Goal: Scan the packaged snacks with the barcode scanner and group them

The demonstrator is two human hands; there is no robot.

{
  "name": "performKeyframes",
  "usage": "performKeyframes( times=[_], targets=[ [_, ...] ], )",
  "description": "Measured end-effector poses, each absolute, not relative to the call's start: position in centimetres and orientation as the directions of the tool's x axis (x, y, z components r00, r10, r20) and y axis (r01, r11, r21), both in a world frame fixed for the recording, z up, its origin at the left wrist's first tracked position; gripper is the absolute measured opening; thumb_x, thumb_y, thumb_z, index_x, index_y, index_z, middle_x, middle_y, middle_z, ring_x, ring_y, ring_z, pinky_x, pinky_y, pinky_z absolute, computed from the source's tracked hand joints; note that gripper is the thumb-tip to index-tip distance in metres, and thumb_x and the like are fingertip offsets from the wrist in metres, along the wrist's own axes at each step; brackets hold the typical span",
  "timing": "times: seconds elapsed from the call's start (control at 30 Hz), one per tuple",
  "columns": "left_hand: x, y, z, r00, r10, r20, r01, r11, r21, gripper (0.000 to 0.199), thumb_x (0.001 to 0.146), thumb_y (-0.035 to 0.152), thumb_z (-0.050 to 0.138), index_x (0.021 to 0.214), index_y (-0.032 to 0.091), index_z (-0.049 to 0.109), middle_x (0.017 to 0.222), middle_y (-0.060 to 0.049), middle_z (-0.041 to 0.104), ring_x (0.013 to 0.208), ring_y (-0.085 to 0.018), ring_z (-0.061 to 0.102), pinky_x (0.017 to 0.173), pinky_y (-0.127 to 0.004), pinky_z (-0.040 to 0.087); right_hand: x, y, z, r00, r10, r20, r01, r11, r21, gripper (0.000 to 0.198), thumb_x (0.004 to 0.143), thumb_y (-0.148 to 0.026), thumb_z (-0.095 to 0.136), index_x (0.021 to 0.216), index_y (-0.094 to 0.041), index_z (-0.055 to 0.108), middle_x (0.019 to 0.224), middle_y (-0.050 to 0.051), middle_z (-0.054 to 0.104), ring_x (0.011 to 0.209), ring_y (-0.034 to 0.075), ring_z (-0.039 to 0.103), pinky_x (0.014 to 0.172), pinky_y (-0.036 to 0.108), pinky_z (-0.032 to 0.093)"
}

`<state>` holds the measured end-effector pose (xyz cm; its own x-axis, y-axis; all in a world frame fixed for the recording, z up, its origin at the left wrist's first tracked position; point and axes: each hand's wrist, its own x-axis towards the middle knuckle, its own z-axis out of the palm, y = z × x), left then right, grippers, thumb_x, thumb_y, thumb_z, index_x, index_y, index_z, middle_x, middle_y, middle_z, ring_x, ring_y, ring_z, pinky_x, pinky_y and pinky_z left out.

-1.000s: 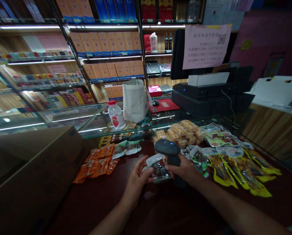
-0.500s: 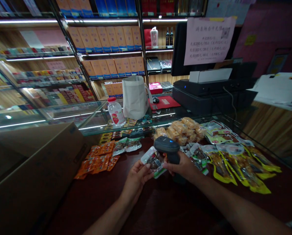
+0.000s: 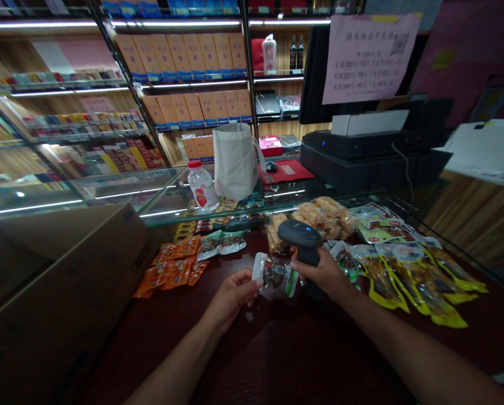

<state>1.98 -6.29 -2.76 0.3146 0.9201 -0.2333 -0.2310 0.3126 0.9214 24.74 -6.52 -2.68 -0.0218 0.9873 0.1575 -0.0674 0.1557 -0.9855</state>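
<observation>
Between thumb and fingers, my left hand [image 3: 238,292] pinches one end of a small clear snack packet [image 3: 276,277] with dark pieces inside and a green-striped edge. My right hand [image 3: 322,273] is wrapped round the handle of a dark barcode scanner [image 3: 299,233], whose head shows a blue light. The scanner stands just above and right of the packet. Similar green-edged packets [image 3: 345,260] lie behind my right hand, partly hidden by it. Left of my hands, two more such packets [image 3: 232,242] lie beside a group of orange sachets [image 3: 174,264].
A large cardboard box [image 3: 66,275] stands at the left. Yellow-edged food pouches [image 3: 421,275] and bagged golden snacks [image 3: 323,216] lie at the right and back. Behind are a glass counter with a red-capped bottle [image 3: 202,188], a white bag [image 3: 235,163] and a monitor [image 3: 315,79].
The packet has turned flatter, its green edge now facing right, and my right fingers have come away from it. The scanner sits slightly further right in view. The camera view has shifted slightly.
</observation>
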Motion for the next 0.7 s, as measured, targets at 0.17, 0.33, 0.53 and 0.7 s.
performKeyframes(
  times=[0.17,0.33,0.53,0.7],
  targets=[
    [1.92,-6.31,-2.42,0.273,0.93,-0.247,-0.2,0.306,0.931,0.039,0.051,0.036,0.094,0.07,0.012,0.069,0.061,-0.001,0.068,0.052,-0.009,0.063,0.051,-0.017,0.053,24.76,-6.64,-2.31,0.005,0.99,0.144,-0.089,0.144,-0.986,0.038,0.071,-0.036,0.08,0.099,-0.019,0.059,0.073,-0.003,0.064,0.048,0.011,0.054,0.047,0.026,0.046],
    [2.05,-6.45,-2.41,0.242,0.938,-0.25,-0.247,0.309,0.919,0.042,0.048,0.035,0.096,0.07,0.012,0.068,0.068,-0.003,0.072,0.059,-0.014,0.07,0.057,-0.02,0.057,24.47,-6.93,-2.44,-0.08,0.992,0.1,-0.121,0.09,-0.989,0.037,0.07,-0.035,0.08,0.097,-0.019,0.061,0.072,-0.003,0.066,0.048,0.011,0.055,0.047,0.026,0.046],
    [2.1,-6.61,-2.86,0.269,0.926,-0.267,-0.237,0.332,0.913,0.042,0.052,0.034,0.095,0.075,0.012,0.069,0.077,-0.005,0.075,0.065,-0.016,0.073,0.06,-0.021,0.058,24.58,-7.17,-2.37,-0.171,0.981,0.091,-0.1,0.075,-0.992,0.029,0.073,-0.034,0.079,0.088,-0.018,0.061,0.056,-0.005,0.061,0.047,0.012,0.054,0.049,0.025,0.044],
    [2.15,-6.5,-2.57,0.296,0.913,-0.282,-0.198,0.347,0.917,0.047,0.051,0.041,0.094,0.079,0.012,0.071,0.075,-0.006,0.075,0.061,-0.015,0.071,0.056,-0.021,0.057,24.69,-6.86,-2.99,-0.088,0.989,0.12,-0.023,0.119,-0.993,0.026,0.075,-0.037,0.076,0.081,-0.02,0.058,0.051,-0.006,0.057,0.045,0.012,0.051,0.048,0.026,0.043]
  ],
)
